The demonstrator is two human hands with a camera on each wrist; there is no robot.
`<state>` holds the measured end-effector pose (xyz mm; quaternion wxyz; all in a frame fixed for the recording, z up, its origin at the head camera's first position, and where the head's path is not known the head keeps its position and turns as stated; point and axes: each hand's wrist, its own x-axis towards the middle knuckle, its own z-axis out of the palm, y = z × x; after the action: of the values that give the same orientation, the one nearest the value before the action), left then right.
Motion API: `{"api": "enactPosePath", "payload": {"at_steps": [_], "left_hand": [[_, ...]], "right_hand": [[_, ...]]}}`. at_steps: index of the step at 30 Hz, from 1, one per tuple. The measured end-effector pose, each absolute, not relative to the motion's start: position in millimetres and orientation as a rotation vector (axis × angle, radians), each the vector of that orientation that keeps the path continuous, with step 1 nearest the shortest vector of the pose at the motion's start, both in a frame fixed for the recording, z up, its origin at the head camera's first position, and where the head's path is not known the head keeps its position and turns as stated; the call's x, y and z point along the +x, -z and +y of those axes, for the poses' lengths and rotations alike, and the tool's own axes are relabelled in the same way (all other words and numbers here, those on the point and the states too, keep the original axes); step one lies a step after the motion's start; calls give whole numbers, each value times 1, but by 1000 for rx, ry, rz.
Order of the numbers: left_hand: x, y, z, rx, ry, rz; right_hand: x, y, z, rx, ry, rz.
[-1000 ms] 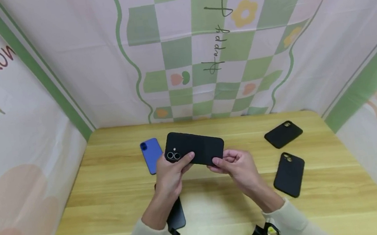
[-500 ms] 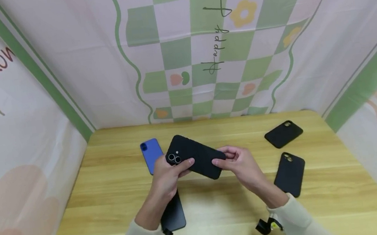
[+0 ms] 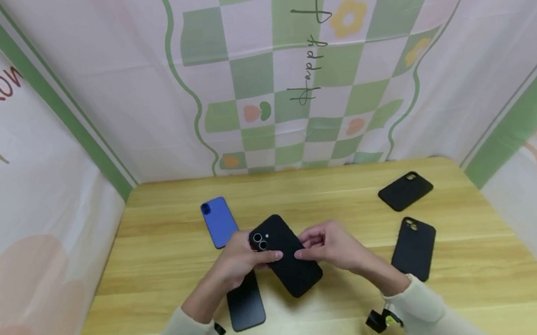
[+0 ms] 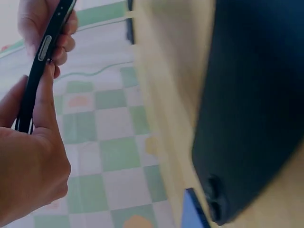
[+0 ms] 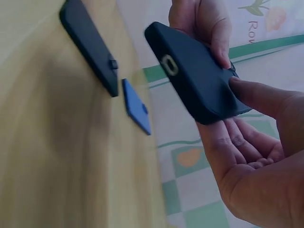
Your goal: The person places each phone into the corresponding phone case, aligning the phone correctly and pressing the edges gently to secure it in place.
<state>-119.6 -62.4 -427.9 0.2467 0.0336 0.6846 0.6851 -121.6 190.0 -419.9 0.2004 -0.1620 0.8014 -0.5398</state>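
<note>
A phone in a black case (image 3: 292,270) is held tilted above the middle of the table, its back with two ringed lenses facing up. My left hand (image 3: 236,258) grips the lens end's left side, thumb across the back. At the opposite long edge, my right hand (image 3: 331,246) pinches the phone, thumb on the back and fingers underneath. The left wrist view shows the cased phone (image 4: 43,52) edge-on, with a side cutout. From the right wrist, the case's end (image 5: 190,71) with an oval opening is visible. The front is mostly hidden.
On the wooden table (image 3: 347,314), a dark phone (image 3: 246,307) lies beneath my left wrist. A blue phone or case (image 3: 220,223) lies behind my left hand. Two black phone cases (image 3: 406,191) (image 3: 415,247) lie at the right. Patterned cloth (image 3: 257,79) surrounds the table.
The cased phone has turned clockwise from nearly level to a steep slant and come lower, nearer the body. My right hand has moved its pinch from the end to the long edge.
</note>
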Motion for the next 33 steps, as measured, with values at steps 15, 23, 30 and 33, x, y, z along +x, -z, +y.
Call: {"api": "enactPosePath", "payload": {"at_steps": [15,23,30,33], "left_hand": [[-128,450,-57,142,-1767,1784],[-130,461,-54,153,-1725,1791],[-131,468,-50,155,-1669,1804],[-130,471,-46,152,-1660,1793]], "right_hand": [[-102,451,190,-351,1623,2051],[-96,463,190,-179,1765,2005],[-95,469,193,-110,1750,2025],[-94,473,193,-101,1729,2055]]}}
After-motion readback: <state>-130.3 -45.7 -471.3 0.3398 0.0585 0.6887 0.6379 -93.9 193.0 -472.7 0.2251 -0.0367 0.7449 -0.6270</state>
